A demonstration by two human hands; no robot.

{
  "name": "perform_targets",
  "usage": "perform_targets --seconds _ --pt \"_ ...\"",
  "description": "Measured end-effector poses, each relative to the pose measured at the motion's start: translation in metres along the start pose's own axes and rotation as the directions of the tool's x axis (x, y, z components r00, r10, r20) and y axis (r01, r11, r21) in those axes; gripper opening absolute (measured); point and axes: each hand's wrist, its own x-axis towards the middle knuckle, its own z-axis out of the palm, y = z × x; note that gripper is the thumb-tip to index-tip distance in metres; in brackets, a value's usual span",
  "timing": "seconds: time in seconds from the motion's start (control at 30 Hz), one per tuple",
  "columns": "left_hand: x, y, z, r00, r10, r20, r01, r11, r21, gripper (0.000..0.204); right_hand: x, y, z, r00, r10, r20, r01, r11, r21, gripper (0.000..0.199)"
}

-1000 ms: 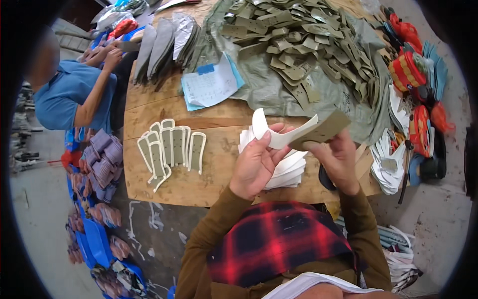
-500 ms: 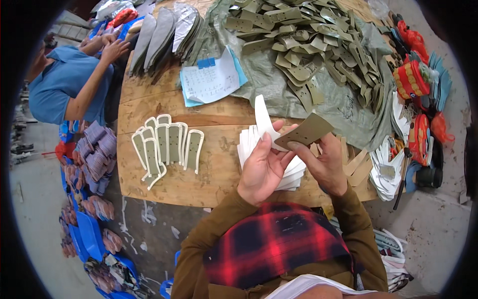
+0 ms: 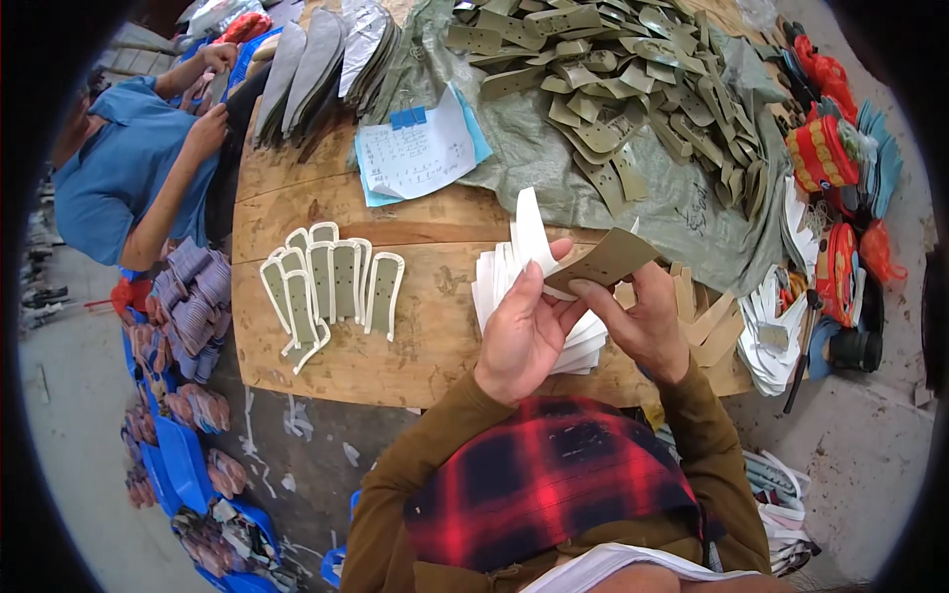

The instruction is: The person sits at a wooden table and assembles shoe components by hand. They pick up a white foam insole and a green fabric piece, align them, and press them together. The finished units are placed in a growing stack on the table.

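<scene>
My left hand [image 3: 516, 336] is closed on a curved white strip [image 3: 531, 229], pinched between thumb and fingers and standing up past them. My right hand [image 3: 652, 331] grips a flat olive-green piece [image 3: 615, 255] with small holes, its thumb on the face. The green piece's left end meets the white strip at my left fingers; whether they are joined there is hidden. Under both hands lies a stack of white strips [image 3: 585, 348] on the wooden table [image 3: 425, 356]. To the left are several olive pieces with white edging [image 3: 346, 282], partly overlapping.
A large heap of olive pieces [image 3: 613, 89] lies on a green sheet [image 3: 474, 119] at the back. Clipped papers [image 3: 415, 158] and grey stacked pieces [image 3: 314, 74] are at back left. Tan pieces [image 3: 707, 326] lie right of my hands. A person in blue [image 3: 138, 168] works at the far left.
My hands keep their hold, and the olive piece bends slightly more at its right end. At the far left, the other person's hands have moved apart around a grey piece.
</scene>
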Motion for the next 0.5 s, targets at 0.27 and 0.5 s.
perform_targets --seconds 0.27,0.5 --pt "-0.002 0.001 0.001 1.0 0.012 0.019 -0.014 0.995 0.095 0.045 -0.003 -0.007 0.0 0.999 -0.042 -0.013 0.04 0.992 -0.12 0.038" --pt "-0.005 0.05 0.005 0.959 0.271 0.086 -0.22 0.517 0.828 0.023 -0.028 0.012 0.001 0.945 -0.327 -0.007 0.306 0.891 -0.336 0.041"
